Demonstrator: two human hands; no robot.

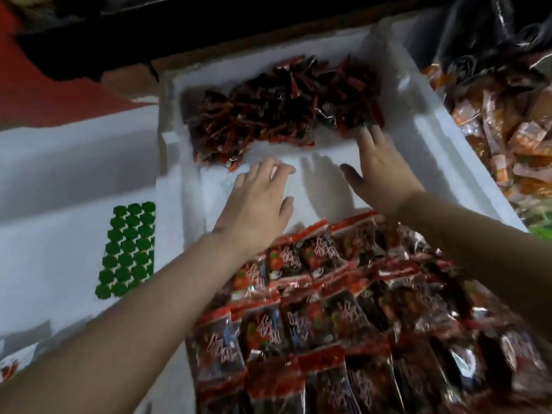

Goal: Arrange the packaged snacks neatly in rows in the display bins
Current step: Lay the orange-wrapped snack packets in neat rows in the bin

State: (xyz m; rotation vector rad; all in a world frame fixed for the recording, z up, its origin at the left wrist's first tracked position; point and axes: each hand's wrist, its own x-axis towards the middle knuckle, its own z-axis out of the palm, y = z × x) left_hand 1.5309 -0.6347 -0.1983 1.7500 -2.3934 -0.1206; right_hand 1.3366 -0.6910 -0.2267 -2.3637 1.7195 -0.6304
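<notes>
The white foam bin in front of me holds two lots of the same red-and-black snack packets. At its near end the packets lie in overlapping rows, face up, red seal strips pointing toward the far end. Against its far wall the others sit in a loose heap, tumbled at all angles. Between rows and heap the bin's white floor shows bare.

My left grip hovers over that bare floor, near the heap's left end, fingers loosely bent and holding nothing. My right grip reaches to the heap's right end, fingers straight and spread, tips touching the nearest packets without closing on any.

Each packet in the rows carries large pale brush-style characters across a dark panel; they are too blurred to read.

Left of the bin, another white container has a block of green discs in tidy rows. Right of the bin, orange packets lie piled, with a black plastic bag beyond them.
</notes>
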